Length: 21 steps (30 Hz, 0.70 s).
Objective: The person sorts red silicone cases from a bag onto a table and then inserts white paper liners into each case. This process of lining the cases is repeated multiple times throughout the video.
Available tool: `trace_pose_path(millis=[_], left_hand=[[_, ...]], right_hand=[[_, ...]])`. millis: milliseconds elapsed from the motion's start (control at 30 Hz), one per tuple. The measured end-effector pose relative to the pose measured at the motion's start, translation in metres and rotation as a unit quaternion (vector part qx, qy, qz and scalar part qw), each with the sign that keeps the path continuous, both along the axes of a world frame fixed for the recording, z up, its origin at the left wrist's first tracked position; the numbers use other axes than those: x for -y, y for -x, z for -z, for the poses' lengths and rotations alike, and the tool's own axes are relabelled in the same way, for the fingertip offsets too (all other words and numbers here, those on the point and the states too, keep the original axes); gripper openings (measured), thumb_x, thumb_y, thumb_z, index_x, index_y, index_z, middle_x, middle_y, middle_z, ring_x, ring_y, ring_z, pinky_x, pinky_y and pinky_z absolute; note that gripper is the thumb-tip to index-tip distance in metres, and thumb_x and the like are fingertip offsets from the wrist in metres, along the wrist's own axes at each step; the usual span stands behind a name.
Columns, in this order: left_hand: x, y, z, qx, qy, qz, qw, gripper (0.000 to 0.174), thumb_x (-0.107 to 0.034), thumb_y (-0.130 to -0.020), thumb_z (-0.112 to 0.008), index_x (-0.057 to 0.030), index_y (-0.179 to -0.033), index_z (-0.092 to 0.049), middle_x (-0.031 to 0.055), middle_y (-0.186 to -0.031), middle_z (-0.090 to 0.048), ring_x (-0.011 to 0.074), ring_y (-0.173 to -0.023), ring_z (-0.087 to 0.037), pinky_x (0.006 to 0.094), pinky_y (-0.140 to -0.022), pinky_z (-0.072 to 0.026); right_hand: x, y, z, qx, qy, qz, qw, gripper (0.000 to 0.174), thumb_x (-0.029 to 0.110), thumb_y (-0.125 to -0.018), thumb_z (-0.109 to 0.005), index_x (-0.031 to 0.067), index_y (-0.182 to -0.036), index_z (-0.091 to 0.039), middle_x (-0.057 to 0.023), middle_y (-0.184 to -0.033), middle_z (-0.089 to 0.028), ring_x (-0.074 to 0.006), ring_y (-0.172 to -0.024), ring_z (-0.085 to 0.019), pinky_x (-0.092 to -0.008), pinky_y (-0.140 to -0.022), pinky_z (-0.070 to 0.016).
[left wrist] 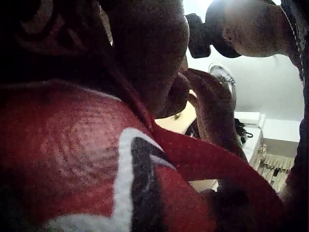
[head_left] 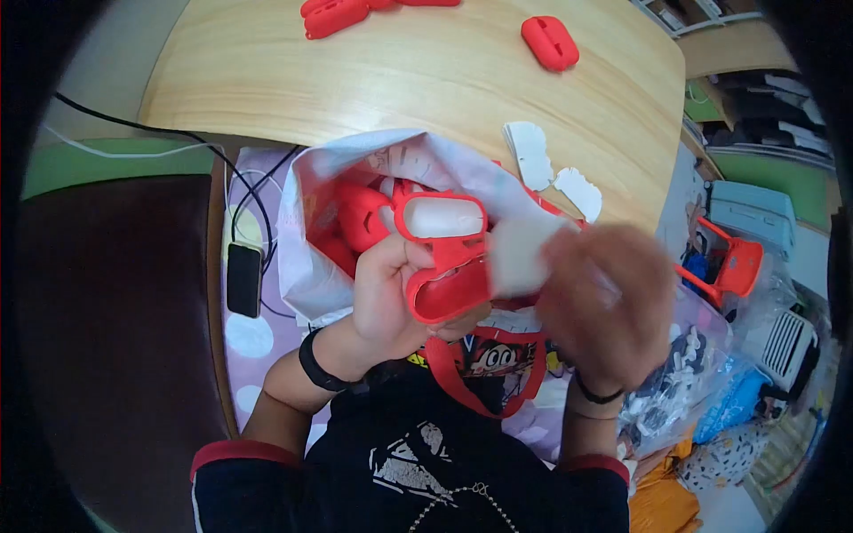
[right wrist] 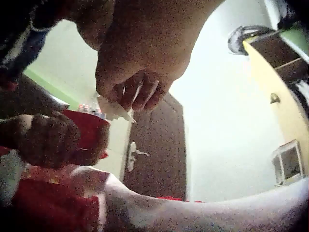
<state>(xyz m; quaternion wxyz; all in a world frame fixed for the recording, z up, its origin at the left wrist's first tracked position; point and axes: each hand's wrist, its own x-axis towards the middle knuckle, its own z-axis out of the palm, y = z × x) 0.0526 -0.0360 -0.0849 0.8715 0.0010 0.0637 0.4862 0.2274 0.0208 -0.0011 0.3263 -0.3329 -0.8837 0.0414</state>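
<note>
My left hand (head_left: 382, 298) grips an unfolded red earbud case cover (head_left: 451, 295) above the bag. A white liner (head_left: 444, 216) fills the cover's upper half, and the lower half shows its red inside. To its right, my right hand (head_left: 609, 306) is blurred and pinches a thin white piece (head_left: 515, 258), whose near edge comes close to the cover. The right wrist view shows that white piece (right wrist: 113, 108) between the fingertips. Beneath both hands, a white bag (head_left: 306, 266) gapes around more red covers (head_left: 357, 213). The left wrist view is dark and hides the held cover.
On the wooden table (head_left: 267, 80) lie a red case cover (head_left: 551, 43), more red covers (head_left: 336, 16) and a stack of white liners (head_left: 529, 155) beside another liner (head_left: 580, 191). A phone (head_left: 244, 280) with cables is at left. Plastic bags (head_left: 684, 382) crowd the right.
</note>
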Motion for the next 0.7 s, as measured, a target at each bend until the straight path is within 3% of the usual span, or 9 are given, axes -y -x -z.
trace_pose_path(millis=[67,133,167,267,500,700], left_hand=[[-0.003,0.000,-0.023,-0.172,0.054,-0.012,0.984,0.056,-0.032,-0.082,-0.035,0.0057,-0.118,-0.053,0.0159,-0.101,-0.062,0.0238,-0.082,-0.058,0.0319,-0.071,-0.0447],[-0.004,-0.001,-0.016,-0.148,-0.002,-0.012,0.989,0.059,-0.040,-0.083,-0.033,0.0044,-0.118,-0.050,0.0197,-0.116,-0.058,0.0299,-0.110,-0.056,0.0387,-0.098,-0.0428],[-0.004,-0.002,-0.013,-0.088,-0.026,-0.020,0.996,0.062,-0.043,-0.085,-0.029,0.0046,-0.116,-0.052,0.0185,-0.114,-0.059,0.0273,-0.108,-0.056,0.0365,-0.098,-0.0422],[-0.004,-0.002,-0.020,-0.213,-0.008,0.010,0.977,0.064,-0.045,-0.085,-0.028,0.0059,-0.115,-0.052,0.0184,-0.114,-0.059,0.0262,-0.107,-0.057,0.0358,-0.097,-0.0428],[0.010,-0.008,0.006,0.056,0.041,-0.057,0.996,0.052,-0.031,-0.091,-0.035,0.0053,-0.124,-0.051,0.0190,-0.120,-0.060,0.0267,-0.108,-0.060,0.0375,-0.098,-0.0454],[0.004,-0.009,-0.001,0.038,0.008,-0.056,0.998,0.050,-0.029,-0.091,-0.037,0.0052,-0.125,-0.051,0.0200,-0.121,-0.059,0.0282,-0.110,-0.060,0.0385,-0.099,-0.0451]], right_hand=[[0.014,0.001,-0.003,0.048,0.003,-0.102,0.994,0.025,0.005,-0.068,-0.068,0.0041,-0.093,-0.069,-0.0069,-0.096,-0.064,-0.0230,-0.087,-0.062,-0.0344,-0.072,-0.0501],[0.019,-0.001,-0.003,0.148,-0.052,-0.205,0.966,0.029,0.016,-0.072,-0.064,0.0010,-0.097,-0.068,-0.0076,-0.099,-0.063,-0.0220,-0.091,-0.061,-0.0350,-0.075,-0.0499],[0.022,-0.001,-0.002,0.159,-0.055,-0.197,0.966,0.029,0.016,-0.073,-0.062,0.0007,-0.097,-0.068,-0.0079,-0.099,-0.062,-0.0218,-0.091,-0.061,-0.0351,-0.075,-0.0500],[0.027,0.001,-0.001,0.173,-0.047,-0.182,0.967,0.029,0.017,-0.075,-0.059,-0.0004,-0.097,-0.067,-0.0093,-0.099,-0.061,-0.0219,-0.091,-0.061,-0.0368,-0.080,-0.0504],[0.029,0.007,0.002,0.147,0.080,-0.195,0.966,0.037,0.016,-0.068,-0.059,-0.0044,-0.098,-0.066,-0.0160,-0.099,-0.061,-0.0272,-0.093,-0.062,-0.0492,-0.095,-0.0482],[0.040,0.007,-0.006,0.148,0.074,-0.149,0.975,0.038,0.015,-0.067,-0.058,-0.0057,-0.098,-0.065,-0.0179,-0.097,-0.062,-0.0292,-0.096,-0.062,-0.0506,-0.095,-0.0477]])
